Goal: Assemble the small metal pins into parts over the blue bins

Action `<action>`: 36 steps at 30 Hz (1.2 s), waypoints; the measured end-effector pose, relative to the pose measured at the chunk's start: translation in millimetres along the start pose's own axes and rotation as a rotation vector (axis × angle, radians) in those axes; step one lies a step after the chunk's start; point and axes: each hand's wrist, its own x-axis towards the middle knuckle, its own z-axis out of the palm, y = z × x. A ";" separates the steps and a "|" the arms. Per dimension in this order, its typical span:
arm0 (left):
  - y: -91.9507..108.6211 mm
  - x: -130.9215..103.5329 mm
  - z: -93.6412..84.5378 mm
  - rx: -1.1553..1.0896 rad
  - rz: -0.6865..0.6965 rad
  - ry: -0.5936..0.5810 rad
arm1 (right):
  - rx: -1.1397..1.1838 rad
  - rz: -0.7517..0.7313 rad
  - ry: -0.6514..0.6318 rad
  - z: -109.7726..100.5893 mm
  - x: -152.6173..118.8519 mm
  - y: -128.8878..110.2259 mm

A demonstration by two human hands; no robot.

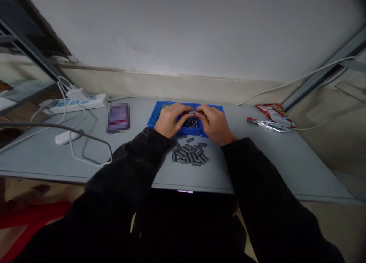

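My left hand (170, 120) and my right hand (214, 124) meet over a blue plastic bin (187, 132). Between their fingertips they pinch a small grey piece (193, 112), which looks like the cylinders on the table. Small dark screw-like parts (191, 122) lie in the bin below the fingers. A second blue bin (219, 108) stands on the right, partly covered by my right hand. In front of the bins, a loose pile of grey cylinders (190, 154) is spread on the table, between my forearms.
On the grey table (268, 160), a white power strip (94, 101) with cables and a white plug-like device (67, 137) lie left. A blurred purple packet (118, 117) is nearer the bins. Red and silver wrappers (274, 120) lie right. A wall (194, 34) rises behind.
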 end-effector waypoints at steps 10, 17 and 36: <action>-0.4 0.1 0.2 0.007 0.015 0.009 | 0.000 -0.009 0.014 1.0 -0.3 1.1; -0.4 0.3 0.1 0.001 0.016 0.005 | 0.002 -0.014 0.007 0.0 0.1 0.4; -2.2 -0.1 1.0 0.006 0.025 0.006 | 0.000 -0.007 0.013 1.0 -0.3 1.0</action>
